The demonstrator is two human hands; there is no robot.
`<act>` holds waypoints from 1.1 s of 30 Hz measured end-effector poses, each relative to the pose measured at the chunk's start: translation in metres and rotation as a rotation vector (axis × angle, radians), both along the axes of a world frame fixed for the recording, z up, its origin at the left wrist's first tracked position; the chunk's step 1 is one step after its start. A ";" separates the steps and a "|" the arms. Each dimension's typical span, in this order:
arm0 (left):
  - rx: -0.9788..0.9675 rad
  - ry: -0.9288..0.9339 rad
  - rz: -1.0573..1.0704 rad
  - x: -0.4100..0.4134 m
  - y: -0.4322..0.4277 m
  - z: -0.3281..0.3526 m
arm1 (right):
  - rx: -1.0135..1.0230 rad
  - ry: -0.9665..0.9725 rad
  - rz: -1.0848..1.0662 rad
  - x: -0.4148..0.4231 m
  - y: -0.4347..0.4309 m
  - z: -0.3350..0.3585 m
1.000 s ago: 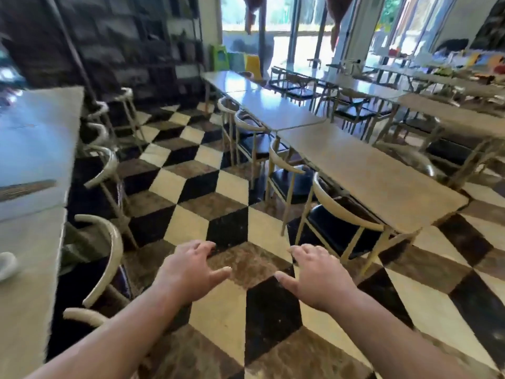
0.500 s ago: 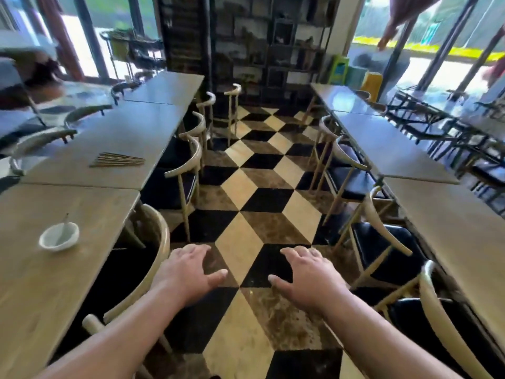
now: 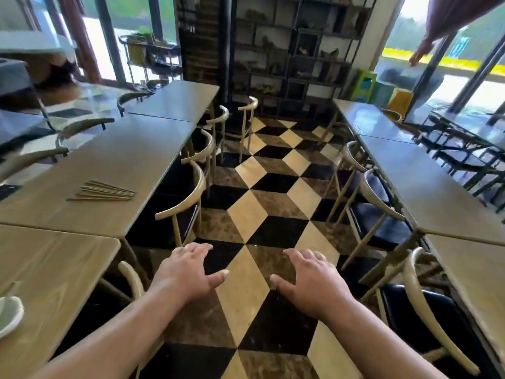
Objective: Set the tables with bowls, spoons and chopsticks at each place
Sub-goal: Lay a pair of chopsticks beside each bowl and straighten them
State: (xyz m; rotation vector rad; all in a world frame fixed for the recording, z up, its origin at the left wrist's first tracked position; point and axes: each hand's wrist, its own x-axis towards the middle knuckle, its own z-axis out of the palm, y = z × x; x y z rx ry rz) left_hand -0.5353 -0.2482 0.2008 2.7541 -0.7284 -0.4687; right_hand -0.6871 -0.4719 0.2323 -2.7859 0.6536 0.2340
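wooden chopsticks [image 3: 103, 193] lie heaped at ten o'clock; left hand [image 3: 188, 272] and right hand [image 3: 310, 279] hover empty, fingers loose; best pinch one pair.

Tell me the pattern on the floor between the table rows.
The floor has a cube-like pattern of black, cream and brown marbled diamonds, seen in the head view.

Restaurant: rowed tables [image 3: 142, 157], chairs [image 3: 188, 198]
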 end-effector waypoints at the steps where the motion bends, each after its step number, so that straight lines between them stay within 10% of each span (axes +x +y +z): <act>1: 0.006 0.001 0.027 0.017 -0.008 -0.004 | 0.009 -0.004 0.022 0.022 -0.013 -0.005; 13: 0.068 -0.024 0.504 0.189 -0.042 0.004 | 0.076 -0.033 0.470 0.321 -0.099 -0.023; 33: -0.022 0.035 0.902 0.413 0.118 -0.034 | -0.054 0.032 0.992 0.652 0.121 -0.043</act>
